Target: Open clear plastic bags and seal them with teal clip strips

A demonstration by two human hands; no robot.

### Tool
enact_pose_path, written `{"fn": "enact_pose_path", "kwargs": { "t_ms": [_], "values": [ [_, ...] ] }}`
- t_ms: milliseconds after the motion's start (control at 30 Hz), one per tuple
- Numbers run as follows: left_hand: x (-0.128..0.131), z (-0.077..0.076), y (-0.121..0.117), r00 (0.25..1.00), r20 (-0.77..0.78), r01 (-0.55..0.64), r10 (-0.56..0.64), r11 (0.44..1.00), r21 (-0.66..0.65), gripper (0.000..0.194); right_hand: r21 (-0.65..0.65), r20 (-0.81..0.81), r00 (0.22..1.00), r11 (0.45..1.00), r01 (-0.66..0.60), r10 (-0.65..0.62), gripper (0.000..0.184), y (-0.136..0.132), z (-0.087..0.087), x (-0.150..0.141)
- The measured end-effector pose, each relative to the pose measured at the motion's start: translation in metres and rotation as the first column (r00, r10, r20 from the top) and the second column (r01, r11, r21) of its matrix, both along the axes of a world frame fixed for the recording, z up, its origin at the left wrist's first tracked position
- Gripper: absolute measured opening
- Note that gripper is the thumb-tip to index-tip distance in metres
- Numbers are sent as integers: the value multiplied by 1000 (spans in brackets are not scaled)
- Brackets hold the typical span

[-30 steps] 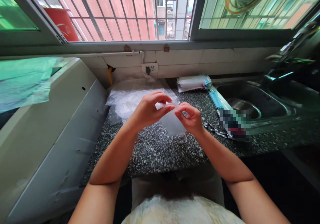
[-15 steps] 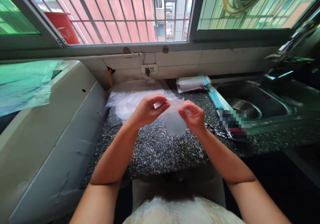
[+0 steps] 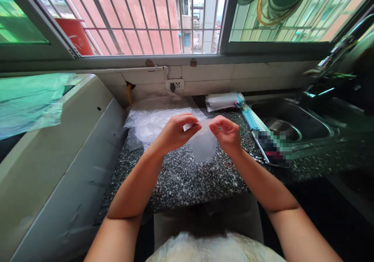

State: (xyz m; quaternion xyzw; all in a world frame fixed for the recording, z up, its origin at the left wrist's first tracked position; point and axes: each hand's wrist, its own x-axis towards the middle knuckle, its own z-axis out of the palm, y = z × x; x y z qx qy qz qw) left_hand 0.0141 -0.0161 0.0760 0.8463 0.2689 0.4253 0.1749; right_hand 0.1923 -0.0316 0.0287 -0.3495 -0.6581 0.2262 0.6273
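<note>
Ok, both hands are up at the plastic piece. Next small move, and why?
I'd probably ease the left hand and right hand slightly apart: both seem to pinch the cloudy plastic piece near its top, close together, while its lower part hangs free. Whether the top edge opens, I can't tell.

Bag (image 3: pixel 203 147) between left hand (image 3: pixel 181 131) and right hand (image 3: pixel 228 134), sheets (image 3: pixel 159 118) behind left, sink (image 3: pixel 309 120) right
</note>
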Motion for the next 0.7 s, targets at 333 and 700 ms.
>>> {"fn": "enact_pose_path", "kwargs": {
  "t_ms": [333,700],
  "values": [
    [-17,0,9,980,187,-24,64,978,-208,18,8,-8,1000,1000,0,0,24,13,16,-17],
    [-16,2,8,990,125,-37,59,983,-177,16,-125,87,986,984,-128,139,20,18,36,-13]
  ]
}}
